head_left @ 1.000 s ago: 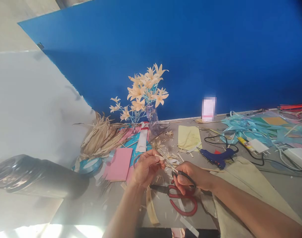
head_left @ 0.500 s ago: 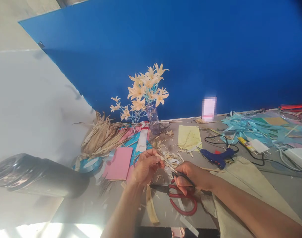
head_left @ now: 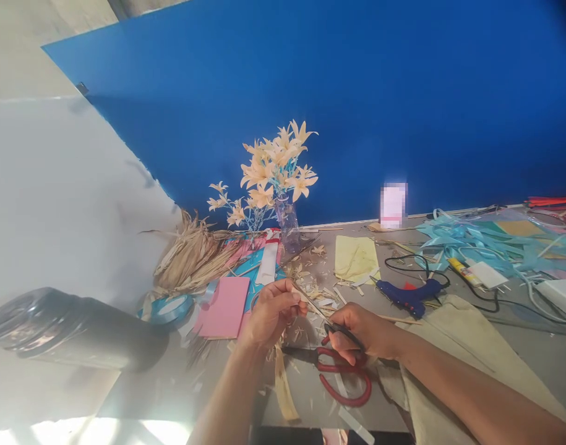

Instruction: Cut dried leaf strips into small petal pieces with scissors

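My left hand (head_left: 276, 312) pinches a small pale strip (head_left: 297, 293), probably of dried husk, between thumb and fingers. My right hand (head_left: 352, 334) is closed round the black handles of a pair of scissors (head_left: 320, 314), whose blades reach up to the strip at my left fingertips. The blades look nearly closed. Under my right hand, red-handled scissors (head_left: 345, 389) lie on the table, partly covered by it. A longer pale husk strip (head_left: 286, 389) lies below my left hand. Cut scraps (head_left: 326, 295) are scattered beyond the fingers.
Cream flowers (head_left: 280, 157) stand in a clear bottle (head_left: 288, 225) at the back. A husk bundle (head_left: 185, 253), pink pad (head_left: 224, 306) and ribbon roll (head_left: 171, 309) are on the left. A blue glue gun (head_left: 410, 295), cloth (head_left: 477, 346) and turquoise ribbons (head_left: 454, 238) are on the right.
The scissor blades have closed from a slight opening beside the strip, and less of the strip shows past my left fingertips. Both hands stay in nearly the same place.
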`<state>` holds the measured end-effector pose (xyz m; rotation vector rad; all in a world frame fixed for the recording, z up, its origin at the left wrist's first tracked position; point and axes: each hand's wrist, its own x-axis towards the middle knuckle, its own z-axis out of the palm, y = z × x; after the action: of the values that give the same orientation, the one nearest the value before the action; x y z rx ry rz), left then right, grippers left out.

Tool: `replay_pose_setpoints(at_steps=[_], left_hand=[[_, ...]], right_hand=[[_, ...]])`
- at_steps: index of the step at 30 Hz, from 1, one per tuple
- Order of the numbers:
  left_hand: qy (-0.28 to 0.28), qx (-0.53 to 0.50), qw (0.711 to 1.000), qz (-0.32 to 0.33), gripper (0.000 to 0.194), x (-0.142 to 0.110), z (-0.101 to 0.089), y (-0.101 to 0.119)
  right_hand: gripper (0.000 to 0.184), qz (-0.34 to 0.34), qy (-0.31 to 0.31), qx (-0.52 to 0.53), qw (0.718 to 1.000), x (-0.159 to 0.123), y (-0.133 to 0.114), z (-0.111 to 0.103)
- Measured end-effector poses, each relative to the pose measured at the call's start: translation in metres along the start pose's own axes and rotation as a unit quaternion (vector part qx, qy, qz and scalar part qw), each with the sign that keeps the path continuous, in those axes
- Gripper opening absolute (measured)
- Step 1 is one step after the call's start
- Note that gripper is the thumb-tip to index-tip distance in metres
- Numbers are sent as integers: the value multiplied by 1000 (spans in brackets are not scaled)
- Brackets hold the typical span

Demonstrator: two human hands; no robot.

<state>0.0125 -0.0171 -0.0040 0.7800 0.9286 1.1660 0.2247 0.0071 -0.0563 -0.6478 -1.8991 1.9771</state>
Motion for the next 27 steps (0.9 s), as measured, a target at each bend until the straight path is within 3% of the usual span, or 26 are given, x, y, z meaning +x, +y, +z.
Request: replay_pose_setpoints(at_steps=[8,16,21,27], left_hand=[[-16,11,1000,4,13,1,-4,-2],[-13,35,999,-16,14,-2,11,-15],[0,111,994,-6,13,-2,23,-21],[27,29,999,3,15,-3,34,-42]], right_hand=[[50,37,28,25,999,1,-2,3],[29,-29,215,104,971,5,-19,7],[22,-56,274,68,958,7,-18,11],[34,-39,332,72,940,10,-16,11]])
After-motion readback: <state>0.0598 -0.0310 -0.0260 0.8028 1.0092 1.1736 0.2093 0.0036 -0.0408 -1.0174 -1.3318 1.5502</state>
